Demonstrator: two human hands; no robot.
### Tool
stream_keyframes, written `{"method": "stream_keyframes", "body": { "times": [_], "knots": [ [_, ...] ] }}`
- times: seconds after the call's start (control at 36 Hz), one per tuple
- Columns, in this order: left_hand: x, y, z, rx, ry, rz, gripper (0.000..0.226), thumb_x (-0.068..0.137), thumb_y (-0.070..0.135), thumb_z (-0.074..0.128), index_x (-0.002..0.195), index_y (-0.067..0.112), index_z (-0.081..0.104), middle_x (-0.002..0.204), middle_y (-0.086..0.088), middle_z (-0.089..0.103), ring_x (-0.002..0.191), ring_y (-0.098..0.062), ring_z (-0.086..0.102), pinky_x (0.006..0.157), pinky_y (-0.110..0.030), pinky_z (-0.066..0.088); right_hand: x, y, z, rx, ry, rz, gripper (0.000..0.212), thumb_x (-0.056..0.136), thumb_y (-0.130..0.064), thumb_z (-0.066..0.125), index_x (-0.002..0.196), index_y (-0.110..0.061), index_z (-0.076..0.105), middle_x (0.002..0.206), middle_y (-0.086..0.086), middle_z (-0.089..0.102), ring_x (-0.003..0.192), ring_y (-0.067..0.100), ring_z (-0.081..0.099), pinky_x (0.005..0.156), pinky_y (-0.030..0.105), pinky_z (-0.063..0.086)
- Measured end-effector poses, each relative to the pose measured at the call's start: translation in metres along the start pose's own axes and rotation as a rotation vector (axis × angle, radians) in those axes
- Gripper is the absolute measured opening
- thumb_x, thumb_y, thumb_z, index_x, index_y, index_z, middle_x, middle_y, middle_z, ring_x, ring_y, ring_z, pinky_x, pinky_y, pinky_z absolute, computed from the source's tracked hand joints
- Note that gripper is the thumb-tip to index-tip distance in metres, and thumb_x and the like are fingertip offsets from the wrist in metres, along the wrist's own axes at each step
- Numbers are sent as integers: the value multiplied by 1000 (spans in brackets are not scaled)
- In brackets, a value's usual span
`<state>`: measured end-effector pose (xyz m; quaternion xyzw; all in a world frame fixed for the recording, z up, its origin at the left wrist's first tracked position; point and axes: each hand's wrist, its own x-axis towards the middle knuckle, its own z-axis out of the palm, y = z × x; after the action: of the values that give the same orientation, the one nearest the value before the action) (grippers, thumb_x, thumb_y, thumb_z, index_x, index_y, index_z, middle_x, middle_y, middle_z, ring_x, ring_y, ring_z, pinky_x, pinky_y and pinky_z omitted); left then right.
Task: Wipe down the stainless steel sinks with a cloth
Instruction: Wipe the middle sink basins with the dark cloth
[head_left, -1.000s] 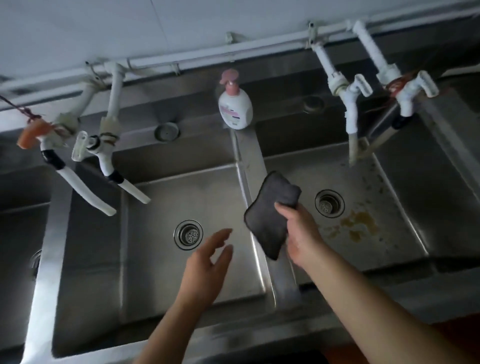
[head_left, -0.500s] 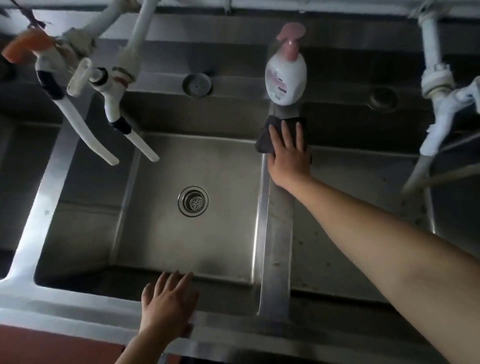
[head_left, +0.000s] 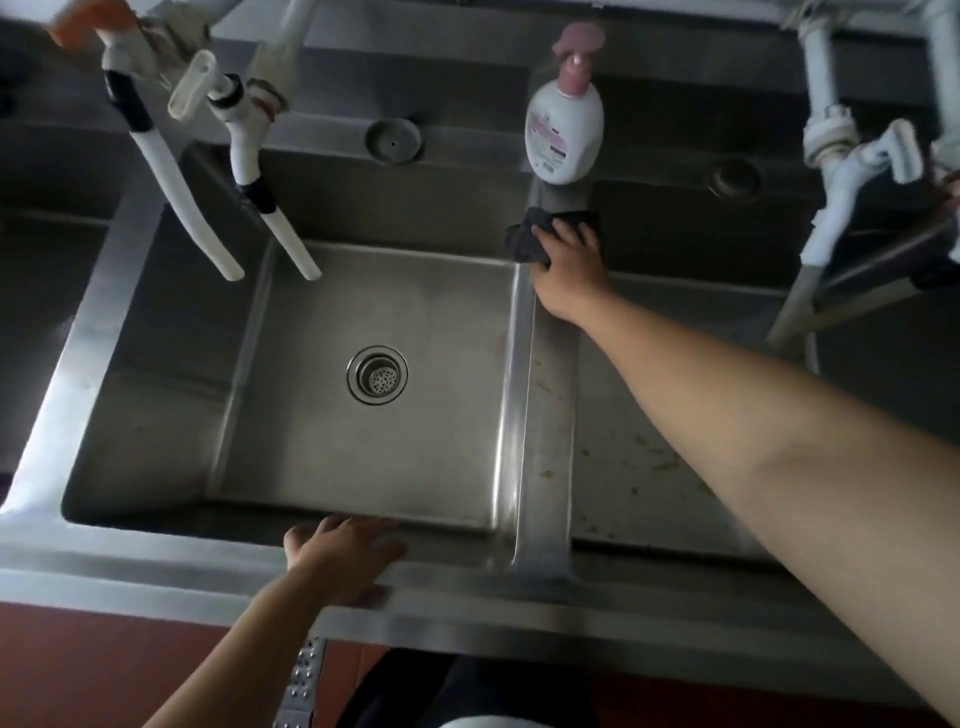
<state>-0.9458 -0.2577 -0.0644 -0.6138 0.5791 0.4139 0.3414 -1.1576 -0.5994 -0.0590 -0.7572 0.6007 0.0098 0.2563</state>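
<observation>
The dark cloth (head_left: 527, 240) is pressed by the right hand (head_left: 569, 265) onto the far end of the steel divider (head_left: 545, 415) between the two sinks, just below the soap pump bottle (head_left: 563, 127); the fingers lie fairly straight over it. The left hand (head_left: 345, 553) is laid flat, its grip open, on the front rim (head_left: 156, 566) of the left sink (head_left: 311, 415).

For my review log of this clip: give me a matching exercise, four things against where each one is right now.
Things:
1. cloth
2. soap bottle
3. left hand
4. drain strainer

Places:
A. middle of the basin floor
B. on the front rim of the sink
C. under the right hand, at the far end of the divider
D. upright on the back ledge, behind the divider

Pairs: 1-C, 2-D, 3-B, 4-A
</observation>
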Motion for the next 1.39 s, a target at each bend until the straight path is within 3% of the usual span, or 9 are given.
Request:
{"method": "stream_keyframes", "body": {
  "times": [0.08, 0.19, 0.31, 0.53, 0.64, 0.75, 0.92, 1.17, 1.39],
  "knots": [
    [-5, -2, -4, -29, 14, 41, 53, 94, 67, 43, 144, 61, 26, 161, 26, 15, 149, -18, 21, 115, -55, 26, -55, 6, 21, -13, 15, -54, 53, 103, -31, 41, 155, -27, 34, 166, -1, 19, 151, 32, 10, 123, 41, 13],
    [-11, 1, 2, -285, 180, -56, 47, 88, 79, 35, 133, 65, 43, 148, 22, 46, 142, -15, 34, 114, -48, 22, -156, 6, 57, 13, -9, -57, 54, 101, -35, 45, 154, -32, 34, 166, -4, 20, 152, 27, 8, 121, 46, 21],
    [-12, -1, 9, -232, 169, -20, 37, 94, 72, 29, 129, 69, 41, 147, 25, 47, 139, -18, 40, 114, -54, 17, -253, 0, 85, 23, -37, -50, 55, 100, -31, 50, 153, -30, 37, 165, -3, 22, 152, 29, 9, 124, 45, 17],
    [-19, 2, 15, -202, 216, -11, 64, 88, 82, 16, 118, 50, 62, 117, 10, 66, 129, -23, 48, 112, -56, 19, -348, -11, 101, -83, -151, -7, 54, 94, -34, 54, 147, -38, 46, 161, -11, 30, 148, 21, 18, 118, 48, 23],
    [-24, 0, 19, -226, 278, -1, 58, 90, 79, 22, 130, 52, 54, 135, 8, 60, 137, -25, 40, 111, -52, 21, -350, -12, 92, -64, -236, -19, 51, 94, -31, 54, 145, -37, 48, 160, -12, 31, 149, 16, 16, 121, 48, 17],
    [-35, -2, 33, -230, 468, -11, 61, 94, 68, 37, 150, 45, 31, 158, 0, 35, 147, -28, 24, 117, -50, 16, -350, -4, 82, -60, -331, -78, 53, 95, -27, 54, 147, -36, 46, 161, -12, 31, 151, 10, 12, 123, 47, 10],
    [-65, -2, 83, -336, 651, -70, 63, 96, 57, 41, 154, 47, 16, 167, -2, 8, 153, -27, 1, 122, -52, 0, -359, 10, 86, -161, -427, -248, 61, 95, -28, 49, 150, -50, 32, 165, -19, 13, 153, 7, -5, 118, 62, -2],
    [-82, 47, 121, -549, 702, -297, 55, 101, 52, 35, 154, 47, 20, 168, -2, 2, 154, -25, -8, 122, -48, -6, -346, -19, 111, -99, -437, -393, 58, 99, -30, 43, 152, -48, 27, 166, -17, 8, 154, 10, -4, 115, 62, -10],
    [-78, 118, 113, -568, 694, -309, 58, 102, 45, 41, 155, 46, 18, 168, -2, 4, 154, -25, -4, 123, -48, -2, -359, 68, 92, 8, -421, -530, 62, 91, -22, 54, 146, -47, 41, 162, -19, 25, 152, 3, 5, 117, 51, -11]
  ]
}}
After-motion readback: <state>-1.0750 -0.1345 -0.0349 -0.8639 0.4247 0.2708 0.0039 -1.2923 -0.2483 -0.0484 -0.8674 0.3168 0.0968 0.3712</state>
